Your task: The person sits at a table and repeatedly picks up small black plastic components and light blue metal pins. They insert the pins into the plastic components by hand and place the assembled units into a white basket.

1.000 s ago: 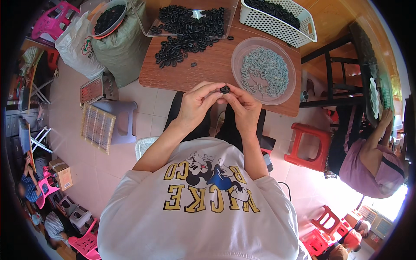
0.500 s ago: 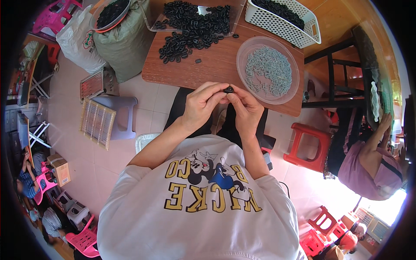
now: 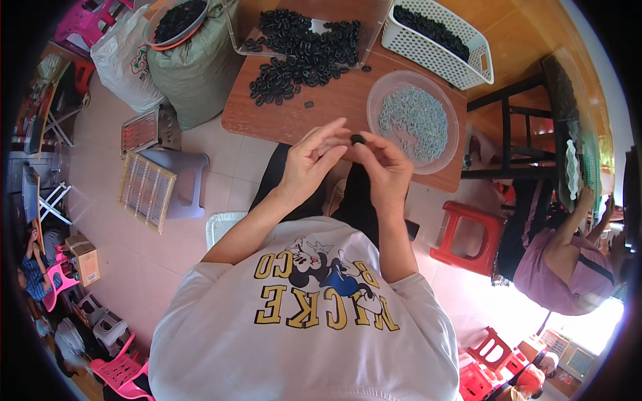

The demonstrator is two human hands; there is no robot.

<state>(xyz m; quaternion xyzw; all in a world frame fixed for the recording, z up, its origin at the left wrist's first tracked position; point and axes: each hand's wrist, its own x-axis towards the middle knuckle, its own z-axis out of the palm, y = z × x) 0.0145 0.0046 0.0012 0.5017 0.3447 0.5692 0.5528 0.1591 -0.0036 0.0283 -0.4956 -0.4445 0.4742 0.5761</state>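
Between the thumb and forefinger of my right hand (image 3: pixel 386 162) is a small black oval part (image 3: pixel 358 139). My left hand (image 3: pixel 311 155) is just left of it, its fingers stretched out and apart from the part, with nothing seen in them. Both hands hover at the front edge of the brown table (image 3: pixel 267 123). Ahead of them, a pile of similar black oval parts (image 3: pixel 287 79) spills from a clear plastic bin (image 3: pixel 237 37). A round translucent tray (image 3: pixel 451 144) of small silvery screw-like pieces (image 3: pixel 414 120) sits beyond my right hand.
A white perforated basket (image 3: pixel 435 52) of black parts stands at the table's far right. Left of the table are a full green sack (image 3: pixel 190 87) with a bowl on top and a grey-blue stool (image 3: pixel 190 180). A red stool (image 3: pixel 468 234) and a seated person (image 3: pixel 568 267) are at right.
My left hand has let go of the black part and opened its fingers. The part stays in my right hand, which has shifted slightly right. The whole view has tilted a little.
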